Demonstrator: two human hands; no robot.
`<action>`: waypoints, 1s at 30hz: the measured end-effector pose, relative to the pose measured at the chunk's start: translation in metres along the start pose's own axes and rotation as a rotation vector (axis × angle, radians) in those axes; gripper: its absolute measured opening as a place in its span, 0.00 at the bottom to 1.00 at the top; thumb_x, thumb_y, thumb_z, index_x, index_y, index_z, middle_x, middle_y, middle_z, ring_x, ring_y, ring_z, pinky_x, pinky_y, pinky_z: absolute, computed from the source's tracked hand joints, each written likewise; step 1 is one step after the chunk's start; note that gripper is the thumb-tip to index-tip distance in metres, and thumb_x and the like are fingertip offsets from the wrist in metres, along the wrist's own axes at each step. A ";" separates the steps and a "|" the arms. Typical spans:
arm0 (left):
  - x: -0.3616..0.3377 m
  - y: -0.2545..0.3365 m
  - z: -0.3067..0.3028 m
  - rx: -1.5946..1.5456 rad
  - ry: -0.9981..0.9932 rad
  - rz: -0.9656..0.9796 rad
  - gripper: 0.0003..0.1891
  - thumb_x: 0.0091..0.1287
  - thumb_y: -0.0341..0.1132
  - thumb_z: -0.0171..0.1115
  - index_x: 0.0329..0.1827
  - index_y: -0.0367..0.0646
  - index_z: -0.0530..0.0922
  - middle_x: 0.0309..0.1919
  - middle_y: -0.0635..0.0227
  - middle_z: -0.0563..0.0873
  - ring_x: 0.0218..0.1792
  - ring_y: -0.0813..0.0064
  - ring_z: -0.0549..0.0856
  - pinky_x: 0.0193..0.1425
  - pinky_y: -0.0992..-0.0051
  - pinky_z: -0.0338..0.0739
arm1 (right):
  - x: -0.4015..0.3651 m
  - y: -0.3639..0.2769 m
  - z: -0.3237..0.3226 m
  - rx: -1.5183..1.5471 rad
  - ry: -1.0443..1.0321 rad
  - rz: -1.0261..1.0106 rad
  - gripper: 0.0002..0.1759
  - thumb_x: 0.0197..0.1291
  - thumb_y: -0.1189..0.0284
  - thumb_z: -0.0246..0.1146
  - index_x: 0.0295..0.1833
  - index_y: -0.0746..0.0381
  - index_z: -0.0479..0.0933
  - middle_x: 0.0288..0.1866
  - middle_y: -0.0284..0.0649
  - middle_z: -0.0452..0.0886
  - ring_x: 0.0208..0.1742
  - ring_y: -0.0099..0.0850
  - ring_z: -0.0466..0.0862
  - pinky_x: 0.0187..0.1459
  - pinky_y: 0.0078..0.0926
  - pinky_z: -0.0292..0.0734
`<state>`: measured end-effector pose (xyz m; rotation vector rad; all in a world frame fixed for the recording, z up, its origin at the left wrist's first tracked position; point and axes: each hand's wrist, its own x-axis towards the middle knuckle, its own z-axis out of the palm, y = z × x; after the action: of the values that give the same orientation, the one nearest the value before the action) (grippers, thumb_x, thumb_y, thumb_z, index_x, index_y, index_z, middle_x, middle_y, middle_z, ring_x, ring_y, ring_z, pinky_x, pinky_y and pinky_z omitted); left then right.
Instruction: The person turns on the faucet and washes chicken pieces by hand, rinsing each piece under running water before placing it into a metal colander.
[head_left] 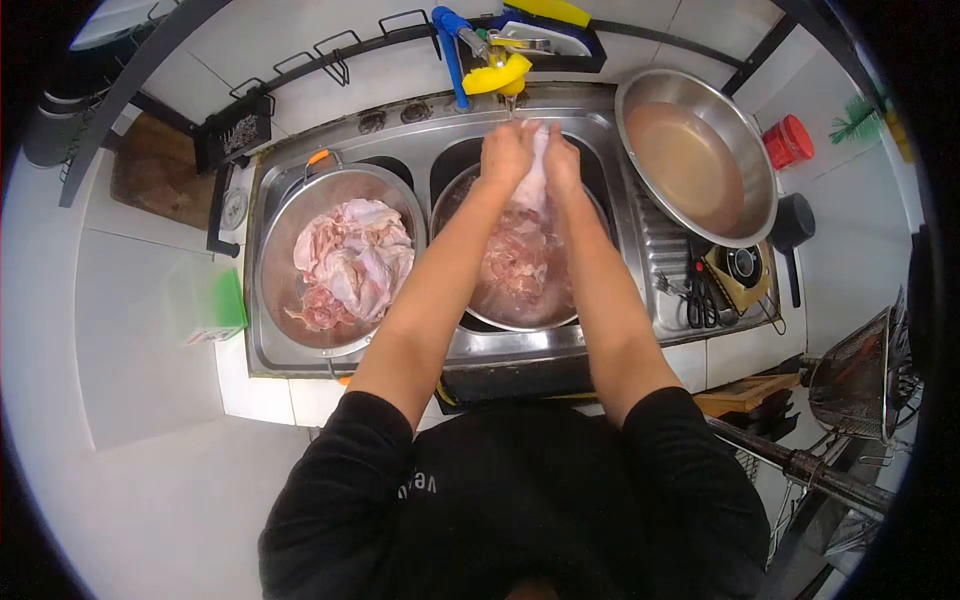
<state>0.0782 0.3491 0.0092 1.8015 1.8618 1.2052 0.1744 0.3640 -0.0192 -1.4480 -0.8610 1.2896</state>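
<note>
Under the tap (496, 58), both my hands grip one piece of raw chicken (533, 185), pale and skin-on. My left hand (507, 155) is closed on its left side, and my right hand (563, 162) is closed on its right. Below them, a metal bowl (478, 318) in the middle sink basin holds more raw chicken (512, 262) in cloudy water. To the left, a metal basin with orange handles (278, 270) contains a heap of raw chicken pieces (355, 262). Some fingertips are hidden behind the piece I hold.
At the right, a large metal basin (757, 180) of murky water rests on the drainboard. Scissors (700, 300), a fork and a small gas burner (742, 265) lie in front of it. A red cup (788, 142) and a black saucepan (792, 222) are farther right.
</note>
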 end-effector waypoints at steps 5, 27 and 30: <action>0.017 0.003 0.001 -0.112 0.038 0.057 0.19 0.64 0.48 0.55 0.37 0.38 0.80 0.33 0.44 0.81 0.38 0.45 0.80 0.42 0.58 0.74 | 0.019 0.026 -0.031 -0.251 -0.122 -0.005 0.32 0.66 0.50 0.45 0.49 0.71 0.75 0.44 0.50 0.81 0.40 0.39 0.81 0.46 0.34 0.73; -0.072 -0.122 -0.262 0.420 0.023 -0.486 0.28 0.59 0.53 0.59 0.50 0.36 0.77 0.45 0.45 0.81 0.46 0.53 0.81 0.52 0.62 0.73 | -0.073 0.131 -0.090 -1.445 -1.162 -0.142 0.24 0.39 0.54 0.68 0.41 0.58 0.83 0.42 0.46 0.83 0.44 0.41 0.82 0.48 0.35 0.74; -0.086 -0.132 -0.239 0.449 0.004 -0.467 0.32 0.58 0.53 0.61 0.58 0.38 0.70 0.54 0.44 0.75 0.54 0.52 0.76 0.57 0.62 0.70 | -0.087 0.113 -0.091 -1.363 -1.330 -0.147 0.23 0.38 0.57 0.67 0.40 0.59 0.83 0.43 0.46 0.83 0.46 0.43 0.82 0.49 0.36 0.74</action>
<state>-0.1650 0.1999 0.0316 1.4090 2.5169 0.6611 0.2358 0.2327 -0.1064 -1.1320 -3.0771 1.5158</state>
